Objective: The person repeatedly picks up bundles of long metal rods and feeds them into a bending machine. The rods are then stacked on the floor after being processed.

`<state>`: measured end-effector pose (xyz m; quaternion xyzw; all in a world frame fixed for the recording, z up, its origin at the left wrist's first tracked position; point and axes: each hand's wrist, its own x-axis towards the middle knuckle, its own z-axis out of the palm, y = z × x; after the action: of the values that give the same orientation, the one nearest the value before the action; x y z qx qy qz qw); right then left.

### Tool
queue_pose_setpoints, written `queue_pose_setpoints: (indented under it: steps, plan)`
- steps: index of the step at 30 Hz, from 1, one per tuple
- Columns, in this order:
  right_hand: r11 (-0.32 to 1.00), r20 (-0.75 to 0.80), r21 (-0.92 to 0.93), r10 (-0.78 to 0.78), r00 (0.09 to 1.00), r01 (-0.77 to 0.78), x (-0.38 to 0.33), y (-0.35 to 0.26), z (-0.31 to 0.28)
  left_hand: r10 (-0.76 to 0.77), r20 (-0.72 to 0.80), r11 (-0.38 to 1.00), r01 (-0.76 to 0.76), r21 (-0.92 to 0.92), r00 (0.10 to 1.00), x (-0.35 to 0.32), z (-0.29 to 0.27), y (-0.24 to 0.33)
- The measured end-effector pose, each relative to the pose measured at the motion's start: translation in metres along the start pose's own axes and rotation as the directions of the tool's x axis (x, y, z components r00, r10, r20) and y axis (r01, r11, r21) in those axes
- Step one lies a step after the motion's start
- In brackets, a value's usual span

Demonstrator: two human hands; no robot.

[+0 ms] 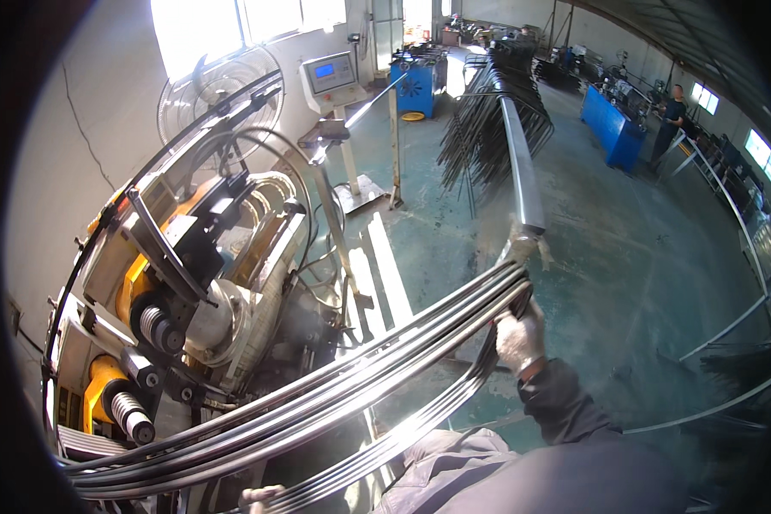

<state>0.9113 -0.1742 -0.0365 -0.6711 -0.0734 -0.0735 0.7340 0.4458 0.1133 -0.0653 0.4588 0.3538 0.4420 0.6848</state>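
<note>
A bundle of long bent metal rods (317, 398) runs across in front of me, from the lower left to a bend near the middle right. My right hand (521, 338), in a whitish glove and dark sleeve, is closed on the rods just below that bend. At the lower edge, partly cut off, my left hand (259, 497) is closed around the lower run of the rods. Just beyond the bend is the near end of a square metal bar (522, 180), with many dark bent rods (497, 120) hanging farther along it.
A bending machine (206, 291) with rollers and hoses stands at the left by the wall. Behind it are a fan (223, 94) and a control panel (330, 75). Blue machines (612, 128) stand farther off, with another person (672, 120) at the right. Metal rails (728, 184) line the right side.
</note>
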Motion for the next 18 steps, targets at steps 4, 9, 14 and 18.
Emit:
queue_pose_setpoints:
  steps: [4, 9, 14, 18]
  plan:
    - [0.832, 0.044, -0.493, -0.268, 0.962, 0.254, 0.087, -0.067, -0.08, -0.534, 0.371, 0.632, 0.651, -0.421, 0.759, -0.048, 0.085, -0.1]
    - [0.501, 0.181, -0.795, -0.342, 0.922, 0.342, 0.22, -0.077, -0.135, -0.803, 0.303, 0.387, 0.835, -0.391, 0.514, -0.062, 0.182, -0.152]
    - [0.288, 0.184, -0.935, -0.109, 0.977, 0.208, 0.387, -0.012, -0.156, -0.696, 0.315, 0.674, 0.739, -0.023, 0.645, -0.06, 0.331, -0.152]
    - [0.321, 0.292, -0.908, 0.019, 0.956, 0.27, 0.471, 0.042, -0.161, -0.342, 0.363, 0.937, 0.285, 0.202, 0.867, -0.047, 0.518, -0.125]
